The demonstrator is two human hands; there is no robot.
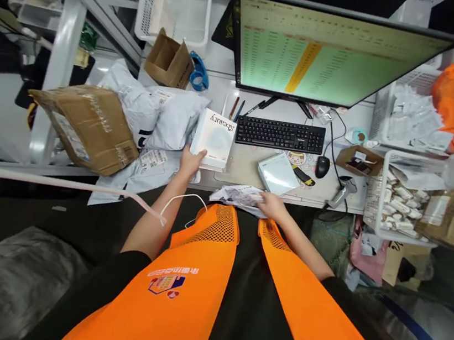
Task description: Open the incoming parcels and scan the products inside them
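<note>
My left hand [192, 161] grips a white box [214, 137] with dark lettering and a pale round print, over the left part of the desk. Close to my lap, my right hand [271, 205] has its fingers closed on a crumpled plastic mailing bag [240, 194]. Just beyond that bag a pale blue-green box [278, 173] lies tilted on the desk mat. Its neighbour on the right is a black and yellow utility knife [303, 175]. Left of the white box, several white mailing bags [177, 119] are piled up.
A monitor [329, 55] stands behind the keyboard [280, 135], with a mouse [322, 167] and a scanner [341, 193] to the right. A brown carton [90, 127] leans at the left. White baskets [380, 201] with small packets stand at the right. A pale cable [123, 192] crosses near my left forearm.
</note>
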